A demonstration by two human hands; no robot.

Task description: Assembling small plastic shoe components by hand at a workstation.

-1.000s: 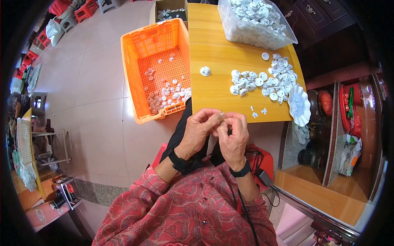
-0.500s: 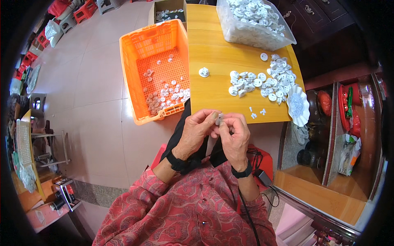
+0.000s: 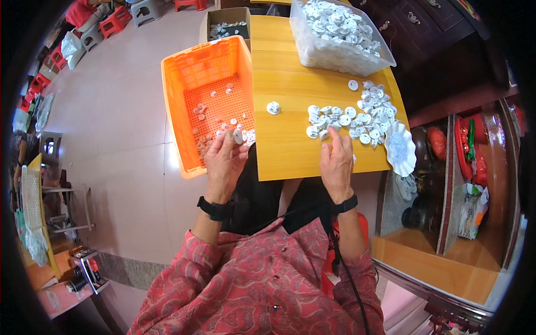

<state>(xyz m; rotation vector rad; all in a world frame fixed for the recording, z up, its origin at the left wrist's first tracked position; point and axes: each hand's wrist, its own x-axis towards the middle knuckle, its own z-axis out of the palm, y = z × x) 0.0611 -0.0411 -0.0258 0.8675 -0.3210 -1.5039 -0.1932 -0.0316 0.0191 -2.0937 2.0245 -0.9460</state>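
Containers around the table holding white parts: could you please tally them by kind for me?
Orange crate: 1
Clear bin: 1
Cardboard box: 1
Total: 3

Both hands are apart: the left hand [image 3: 224,162] pinches, the right hand [image 3: 336,162] reaches palm-down.

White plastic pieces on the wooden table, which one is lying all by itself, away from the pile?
The single white piece near the table's left edge, beside the orange crate. The others cluster in a pile by the right hand.
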